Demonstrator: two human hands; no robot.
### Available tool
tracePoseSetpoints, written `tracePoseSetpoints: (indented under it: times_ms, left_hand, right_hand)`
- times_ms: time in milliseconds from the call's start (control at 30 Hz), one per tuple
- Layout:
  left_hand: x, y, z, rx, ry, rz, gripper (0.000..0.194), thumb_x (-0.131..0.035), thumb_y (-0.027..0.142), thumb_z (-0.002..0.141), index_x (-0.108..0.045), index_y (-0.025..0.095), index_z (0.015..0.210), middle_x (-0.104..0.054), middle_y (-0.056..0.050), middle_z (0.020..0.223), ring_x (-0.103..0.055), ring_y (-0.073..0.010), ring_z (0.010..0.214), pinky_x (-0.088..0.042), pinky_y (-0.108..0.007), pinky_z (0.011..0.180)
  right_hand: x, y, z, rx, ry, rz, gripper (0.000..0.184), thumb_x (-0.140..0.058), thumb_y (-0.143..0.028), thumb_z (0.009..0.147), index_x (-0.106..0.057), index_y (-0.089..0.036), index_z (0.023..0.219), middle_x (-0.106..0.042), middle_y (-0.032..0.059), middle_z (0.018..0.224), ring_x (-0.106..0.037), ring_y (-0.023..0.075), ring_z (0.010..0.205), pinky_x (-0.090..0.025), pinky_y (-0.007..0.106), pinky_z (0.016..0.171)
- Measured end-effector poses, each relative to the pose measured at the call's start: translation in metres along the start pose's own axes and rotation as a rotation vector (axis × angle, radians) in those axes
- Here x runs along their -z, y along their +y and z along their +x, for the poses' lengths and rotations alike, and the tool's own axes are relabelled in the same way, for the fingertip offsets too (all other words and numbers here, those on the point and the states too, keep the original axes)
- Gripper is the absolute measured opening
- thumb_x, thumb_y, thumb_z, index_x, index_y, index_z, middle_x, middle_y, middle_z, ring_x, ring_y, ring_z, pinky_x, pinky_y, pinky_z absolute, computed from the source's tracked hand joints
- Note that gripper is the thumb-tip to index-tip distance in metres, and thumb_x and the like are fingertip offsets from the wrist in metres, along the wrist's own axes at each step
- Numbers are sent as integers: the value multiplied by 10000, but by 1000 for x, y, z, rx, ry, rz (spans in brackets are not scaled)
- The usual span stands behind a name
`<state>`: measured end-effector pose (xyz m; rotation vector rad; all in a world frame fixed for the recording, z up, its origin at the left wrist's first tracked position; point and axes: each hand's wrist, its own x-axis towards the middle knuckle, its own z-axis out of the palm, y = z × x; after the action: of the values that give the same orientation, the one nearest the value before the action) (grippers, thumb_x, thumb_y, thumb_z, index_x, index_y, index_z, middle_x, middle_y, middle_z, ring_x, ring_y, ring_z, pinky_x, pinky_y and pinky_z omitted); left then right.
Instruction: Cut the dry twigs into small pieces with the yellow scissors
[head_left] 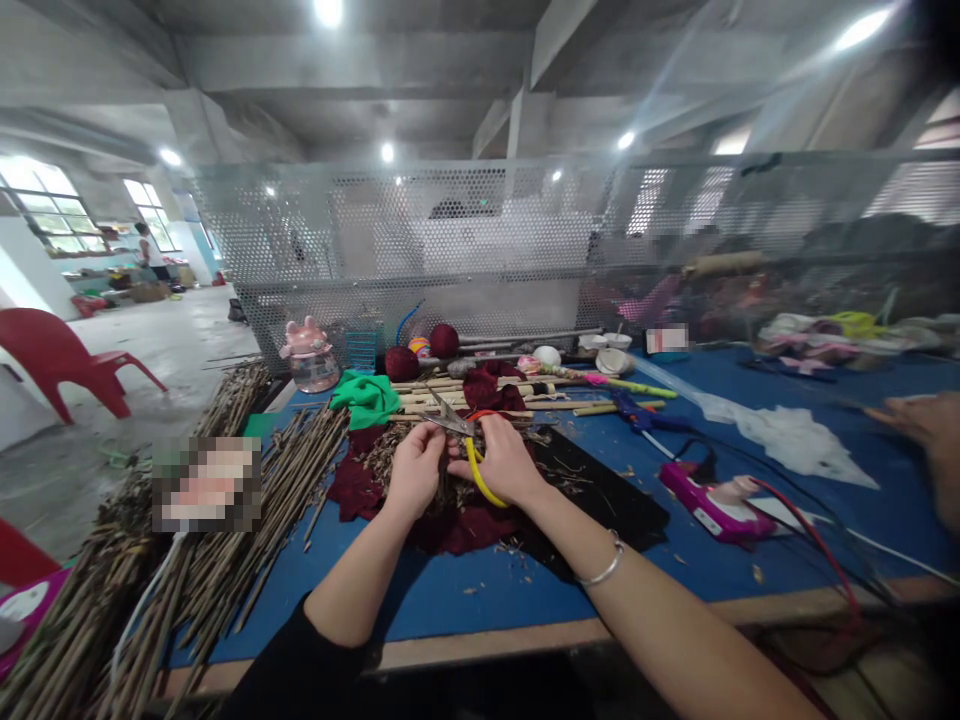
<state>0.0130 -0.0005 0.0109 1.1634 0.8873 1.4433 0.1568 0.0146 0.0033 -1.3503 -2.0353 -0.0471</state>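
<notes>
My right hand [506,462] is closed around a pair of scissors [481,470] with yellow and red handles. The blades point up and left, spread apart, over my left hand [415,468]. That hand has its fingers pinched together close to the blades; what is between them is too small to make out. Below both hands, a heap of dry brown plant bits [386,455] lies on a dark red cloth [457,530]. Part of the heap is hidden by my hands. A black sheet [600,500] extends from under the cloth to the right.
Bundles of dry stalks [255,530] cover the table's left side. Behind lie wooden sticks [435,397], a green cloth [367,397] and dark red yarn balls [444,341]. A blue glue gun [637,412] and a magenta power strip [712,505] with cables sit right. Another person's hand [919,420] is far right.
</notes>
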Motion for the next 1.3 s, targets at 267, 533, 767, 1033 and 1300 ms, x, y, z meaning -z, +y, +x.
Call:
tracePoseSetpoints:
  times_ms: [267,533,767,1033,1300]
  left_hand:
    - [-2,-2,-2,13,2,-52,154,-534,289,737,-510,163,823,-571,4,686,-534,-90,570,-450,-215,566]
    - [-3,-2,-2,0,65,31,185,-534,275,738,-521,157,879,-576,2,681,-537,-86,569,-439,-208,574]
    - [-2,-4,-4,4,63,86,175,-538,286,736,-545,159,856,-590,-2,675,-541,-95,579,-433,-205,566]
    - [-2,-7,-5,-37,65,108,189,-524,307,751,-556,151,854,-587,-14,696,-549,-109,634,-442,-217,604]
    - [0,-13,-3,-42,120,165,152,-493,313,763,-510,164,743,-555,13,642,-497,-85,531,-403,-192,511]
  right_hand:
    - [-2,-2,-1,-32,-19,-42,547,-614,-531,611,-421,-169,973,-486,100,963,-455,258,905,-379,388,759]
    - [0,-3,0,-77,-72,-34,547,-614,-529,612,-411,-172,974,-483,97,973,-446,257,929,-360,377,771]
    - [3,-4,1,-54,-53,-55,520,-630,-522,606,-429,-173,933,-514,99,933,-483,255,887,-359,353,739]
    - [0,-8,-3,-164,-218,64,472,-632,-525,641,-436,-184,903,-580,34,750,-557,167,655,-306,226,555]
    - [-9,-11,-5,-232,-266,6,451,-585,-575,661,-464,-184,850,-610,55,783,-581,181,685,-309,236,561]
